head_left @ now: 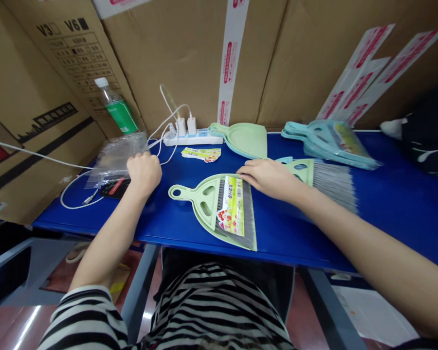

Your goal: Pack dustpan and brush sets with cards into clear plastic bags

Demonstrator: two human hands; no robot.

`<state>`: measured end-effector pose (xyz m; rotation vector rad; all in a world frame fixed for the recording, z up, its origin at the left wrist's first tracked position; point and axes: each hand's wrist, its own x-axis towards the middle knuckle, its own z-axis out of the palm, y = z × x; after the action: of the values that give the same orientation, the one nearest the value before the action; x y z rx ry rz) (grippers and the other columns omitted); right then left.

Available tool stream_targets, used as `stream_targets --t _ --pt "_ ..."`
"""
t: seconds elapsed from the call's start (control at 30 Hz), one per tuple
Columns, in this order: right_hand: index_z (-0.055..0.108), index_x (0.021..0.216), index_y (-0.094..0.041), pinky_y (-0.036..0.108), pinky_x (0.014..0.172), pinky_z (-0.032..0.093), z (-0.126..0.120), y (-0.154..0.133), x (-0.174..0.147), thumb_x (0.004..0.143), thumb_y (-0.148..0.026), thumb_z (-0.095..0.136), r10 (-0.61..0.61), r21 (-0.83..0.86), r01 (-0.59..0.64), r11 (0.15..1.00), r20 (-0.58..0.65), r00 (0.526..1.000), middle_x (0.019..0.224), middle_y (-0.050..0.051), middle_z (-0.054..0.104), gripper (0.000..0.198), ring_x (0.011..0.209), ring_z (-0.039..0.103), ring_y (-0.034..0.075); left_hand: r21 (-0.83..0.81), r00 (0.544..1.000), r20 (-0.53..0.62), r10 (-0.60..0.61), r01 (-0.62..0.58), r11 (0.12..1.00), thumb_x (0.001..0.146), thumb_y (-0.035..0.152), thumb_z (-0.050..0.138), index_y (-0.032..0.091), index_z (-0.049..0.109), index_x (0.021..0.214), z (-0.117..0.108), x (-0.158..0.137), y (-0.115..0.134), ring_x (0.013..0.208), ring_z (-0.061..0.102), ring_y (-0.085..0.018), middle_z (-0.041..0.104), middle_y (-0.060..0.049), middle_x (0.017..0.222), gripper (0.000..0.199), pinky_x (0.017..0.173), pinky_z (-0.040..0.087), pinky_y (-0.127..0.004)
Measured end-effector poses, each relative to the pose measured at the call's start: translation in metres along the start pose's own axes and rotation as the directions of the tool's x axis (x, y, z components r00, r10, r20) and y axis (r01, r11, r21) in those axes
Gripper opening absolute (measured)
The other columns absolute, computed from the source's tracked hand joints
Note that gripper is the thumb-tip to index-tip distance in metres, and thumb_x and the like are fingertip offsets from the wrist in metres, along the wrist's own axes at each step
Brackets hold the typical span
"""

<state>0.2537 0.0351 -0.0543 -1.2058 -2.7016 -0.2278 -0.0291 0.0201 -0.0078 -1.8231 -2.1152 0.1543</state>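
A light green dustpan [200,231] lies flat before me, with a matching hand brush [216,204] nested in it and a printed card [235,206] across the grey bristles. My right hand [273,180] grips the dustpan's far right corner, fingers bent over the rim. To the left, my left hand [145,172] is closed at the edge of a stack of clear plastic bags [113,155]; its fingertips are partly hidden. A dark phone [117,188] lies partly under the bags, close to that hand.
Behind are stacked dustpans [246,138], spare cards [202,154] and a power strip [193,138] with white cables. Brushes [332,182] lie beyond my right forearm; bagged blue sets [330,141] sit back right. A bottle [118,109] stands back left against cardboard [190,58].
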Motion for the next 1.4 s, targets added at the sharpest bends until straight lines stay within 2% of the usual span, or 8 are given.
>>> stream_targets --t 0.3,0.5,0.63,0.73,0.97,1.07,1.2,1.4 --pt "0.069 0.091 -0.018 0.032 0.067 0.045 -0.005 -0.005 0.002 0.095 -0.019 0.039 0.045 0.119 -0.052 0.991 0.057 0.997 0.093 0.011 0.071 0.030 0.086 0.066 0.024 -0.017 0.984 -0.012 0.179 -0.179 0.984 0.085 0.011 0.037 0.011 0.074 0.101 0.003 0.000 0.003 0.098 0.071 -0.036 0.074 -0.021 0.101 0.040 0.076 0.054 -0.041" --pt "0.063 0.086 -0.019 0.031 0.070 0.046 -0.008 0.000 0.004 0.092 -0.013 0.037 0.145 0.245 -0.175 0.954 0.134 0.980 0.089 0.010 0.071 0.027 0.080 0.065 0.022 -0.089 0.923 0.019 0.385 -0.382 0.920 0.083 0.008 0.039 0.017 0.073 0.106 0.008 -0.001 0.010 0.105 0.070 -0.034 0.074 -0.016 0.108 0.042 0.081 0.054 -0.041" --pt "0.063 0.096 -0.018 0.030 0.077 0.047 -0.011 0.002 0.005 0.085 -0.003 0.041 0.141 0.283 -0.188 0.940 0.180 0.974 0.100 0.010 0.072 0.029 0.091 0.067 0.023 -0.141 0.886 0.031 0.463 -0.454 0.880 0.085 0.009 0.040 0.021 0.071 0.109 0.008 -0.003 0.013 0.106 0.070 -0.030 0.074 -0.011 0.113 0.041 0.083 0.054 -0.037" --pt "0.062 0.098 -0.017 0.030 0.076 0.048 -0.013 0.003 0.004 0.082 -0.001 0.041 0.110 0.276 -0.173 0.946 0.229 0.967 0.101 0.012 0.072 0.030 0.093 0.067 0.024 -0.173 0.868 0.041 0.495 -0.482 0.859 0.087 0.012 0.040 0.021 0.070 0.111 0.007 -0.003 0.013 0.106 0.070 -0.028 0.074 -0.008 0.115 0.040 0.085 0.054 -0.036" --pt "0.059 0.092 -0.022 0.028 0.062 0.045 -0.016 0.011 0.002 0.090 -0.013 0.037 0.090 0.316 -0.177 0.932 0.271 0.958 0.081 0.007 0.072 0.024 0.072 0.066 0.020 -0.254 0.833 -0.001 0.553 -0.535 0.805 0.095 0.022 0.034 0.023 0.068 0.116 0.005 -0.004 0.012 0.100 0.072 -0.025 0.076 -0.005 0.111 0.040 0.089 0.054 -0.037" --pt "0.059 0.089 -0.022 0.030 0.067 0.046 -0.016 0.013 0.001 0.096 -0.023 0.032 0.059 0.339 -0.139 0.930 0.234 0.970 0.082 0.007 0.072 0.028 0.074 0.065 0.021 -0.258 0.836 -0.021 0.548 -0.535 0.805 0.094 0.022 0.033 0.022 0.067 0.118 0.005 -0.003 0.011 0.102 0.071 -0.024 0.075 -0.006 0.114 0.041 0.090 0.054 -0.037" --pt "0.058 0.084 -0.023 0.031 0.065 0.044 -0.015 0.012 0.001 0.098 -0.034 0.031 0.028 0.372 -0.101 0.923 0.197 0.980 0.079 0.005 0.070 0.032 0.069 0.063 0.020 -0.171 0.865 -0.050 0.499 -0.500 0.849 0.091 0.018 0.037 0.021 0.069 0.112 0.008 -0.001 0.009 0.110 0.067 -0.026 0.073 -0.009 0.114 0.038 0.089 0.055 -0.036" --pt "0.048 0.073 -0.024 0.030 0.065 0.042 -0.016 0.009 0.003 0.095 -0.033 0.031 0.045 0.386 -0.127 0.914 0.215 0.976 0.072 0.003 0.064 0.029 0.065 0.060 0.018 -0.223 0.844 0.013 0.537 -0.521 0.824 0.091 0.017 0.038 0.022 0.070 0.112 0.010 0.000 0.009 0.103 0.068 -0.025 0.074 -0.008 0.110 0.038 0.091 0.054 -0.037"
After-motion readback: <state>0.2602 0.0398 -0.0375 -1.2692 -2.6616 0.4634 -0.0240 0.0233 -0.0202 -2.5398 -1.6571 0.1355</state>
